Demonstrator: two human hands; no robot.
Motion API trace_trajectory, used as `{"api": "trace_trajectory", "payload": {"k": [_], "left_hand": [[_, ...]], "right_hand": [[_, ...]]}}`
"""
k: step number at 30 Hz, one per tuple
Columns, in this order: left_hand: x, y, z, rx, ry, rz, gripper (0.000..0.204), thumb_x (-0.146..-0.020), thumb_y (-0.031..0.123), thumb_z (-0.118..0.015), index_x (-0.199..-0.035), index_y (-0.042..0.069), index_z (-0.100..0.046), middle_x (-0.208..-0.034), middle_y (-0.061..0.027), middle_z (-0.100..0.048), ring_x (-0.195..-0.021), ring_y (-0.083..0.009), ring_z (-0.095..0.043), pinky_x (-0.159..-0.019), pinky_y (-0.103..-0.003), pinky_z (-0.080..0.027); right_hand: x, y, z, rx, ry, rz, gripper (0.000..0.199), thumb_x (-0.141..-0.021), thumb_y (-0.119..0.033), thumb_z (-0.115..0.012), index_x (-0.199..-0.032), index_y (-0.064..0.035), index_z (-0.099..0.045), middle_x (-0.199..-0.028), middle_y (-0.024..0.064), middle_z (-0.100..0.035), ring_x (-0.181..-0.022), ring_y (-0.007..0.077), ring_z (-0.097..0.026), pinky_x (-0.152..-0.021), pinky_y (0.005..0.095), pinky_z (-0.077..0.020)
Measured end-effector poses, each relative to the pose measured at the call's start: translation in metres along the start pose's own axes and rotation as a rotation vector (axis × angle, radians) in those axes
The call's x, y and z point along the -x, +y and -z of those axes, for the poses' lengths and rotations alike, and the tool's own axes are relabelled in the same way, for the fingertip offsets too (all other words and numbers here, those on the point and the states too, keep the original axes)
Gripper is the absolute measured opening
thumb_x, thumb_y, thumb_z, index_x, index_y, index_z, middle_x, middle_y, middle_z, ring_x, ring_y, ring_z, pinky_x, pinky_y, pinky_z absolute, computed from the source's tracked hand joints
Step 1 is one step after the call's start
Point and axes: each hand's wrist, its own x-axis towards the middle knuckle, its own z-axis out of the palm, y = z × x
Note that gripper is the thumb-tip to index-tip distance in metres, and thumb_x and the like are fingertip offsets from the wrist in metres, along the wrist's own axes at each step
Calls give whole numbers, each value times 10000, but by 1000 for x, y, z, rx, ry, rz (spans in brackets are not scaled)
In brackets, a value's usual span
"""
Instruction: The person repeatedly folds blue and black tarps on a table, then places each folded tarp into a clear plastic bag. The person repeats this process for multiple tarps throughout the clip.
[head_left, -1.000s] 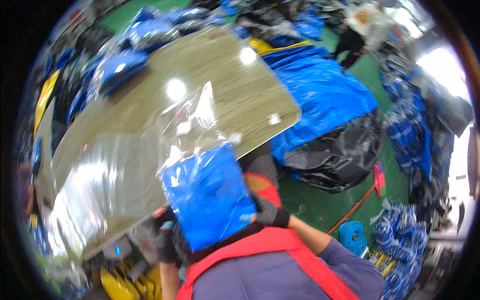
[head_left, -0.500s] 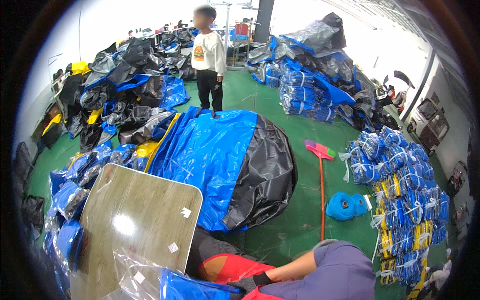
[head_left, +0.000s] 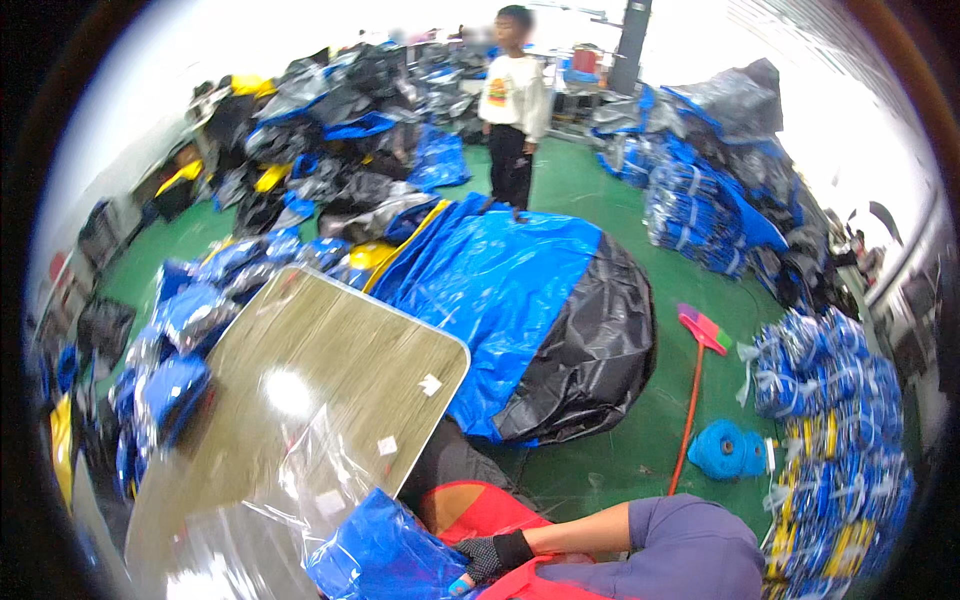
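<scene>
At the bottom, my right hand [head_left: 488,560], in a dark glove with bare fingertips, closes on the edge of a folded blue sheet [head_left: 375,550]. Clear plastic film [head_left: 300,490] lies over part of this sheet and spreads left across a wood-patterned tabletop [head_left: 320,350]. Whether the film is a bag around the sheet I cannot tell. Small white labels show on the tabletop near its right side. A red garment [head_left: 480,505] covers my lap under the forearm. My left hand is out of sight.
A large blue-and-black sheet heap [head_left: 530,310] lies beyond the table; a person [head_left: 515,100] stands behind it. At right are a broom [head_left: 695,400], blue twine rolls [head_left: 722,448] and tied blue-and-yellow bundles [head_left: 835,440]. Wrapped blue packs [head_left: 190,315] line the left.
The view has swung left, so the scene sits farther right. My right hand and the folded blue sheet have come more fully into view, with the film spread over the tabletop.
</scene>
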Motion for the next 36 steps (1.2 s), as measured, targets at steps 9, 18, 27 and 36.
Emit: {"api": "trace_trajectory", "payload": {"k": [9, 18, 27, 36], "left_hand": [[76, -10, 54, 35, -223, 12, 718, -843, 344, -699, -1398, 14, -385, -1345, -124, -501, -1240, -267, -472, -1045, -414, -395], [64, -12, 48, 702, 16, 199, 723, -884, 490, -610, -1414, 54, -380, -1355, -150, -497, -1204, -273, -516, -1019, -439, -431], [71, -32, 52, 603, -120, 266, 638, -919, 364, -607, -1407, 18, -385, -1347, -114, -515, -1210, -217, -497, -1029, -385, -398], [82, -82, 41, 427, -154, 328, 697, -898, 401, -623, -1429, 39, -356, -1369, -109, -481, -1223, -240, -477, -1018, -386, -403]], "right_hand": [[-7, -20, -6, -40, 196, -47, 638, -777, -306, -789, -1274, -4, -528, -1153, 103, -645, -1012, 201, -615, -884, 359, -512], [-12, -18, -7, 110, 262, -89, 665, -790, -390, -766, -1280, -6, -533, -1160, 113, -642, -1030, 189, -605, -918, 342, -488], [-17, -34, -18, 166, 424, -115, 573, -817, -422, -732, -1199, -18, -595, -1029, 106, -689, -923, 167, -634, -810, 332, -520], [-2, 3, -10, 47, 375, -8, 660, -862, -459, -666, -1290, 14, -497, -1169, 146, -634, -1085, 225, -586, -952, 381, -461]]}}
